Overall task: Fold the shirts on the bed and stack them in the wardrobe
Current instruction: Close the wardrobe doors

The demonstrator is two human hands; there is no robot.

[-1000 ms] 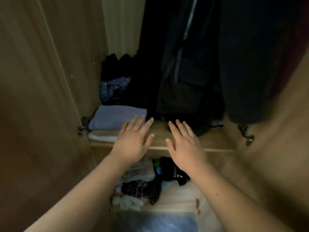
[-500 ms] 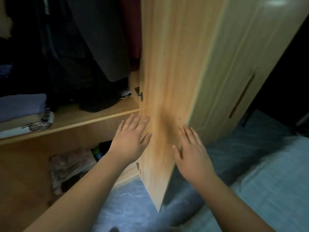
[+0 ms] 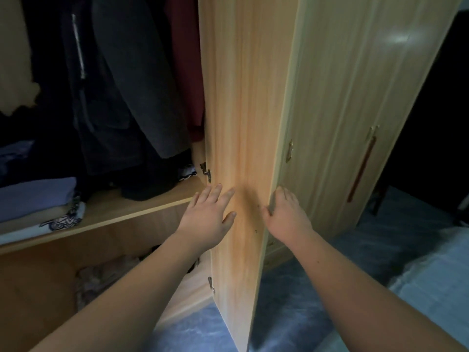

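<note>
At frame centre the right hand (image 3: 285, 214) curls round the open wardrobe door (image 3: 243, 123) edge; the left hand (image 3: 209, 214) lies spread flat against it. Folded shirts (image 3: 35, 199) sit stacked on the shelf (image 3: 142, 207), middle left.

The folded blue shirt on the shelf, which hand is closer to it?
Left. The left hand lies flat on the open door's inner face, a shelf-length from the folded blue shirt. The right hand grips the door's outer edge, farther away.

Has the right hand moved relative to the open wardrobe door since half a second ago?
Yes. The right hand was flat in front of the wardrobe door; now its fingers curl round the door's free edge, farther right.
</note>
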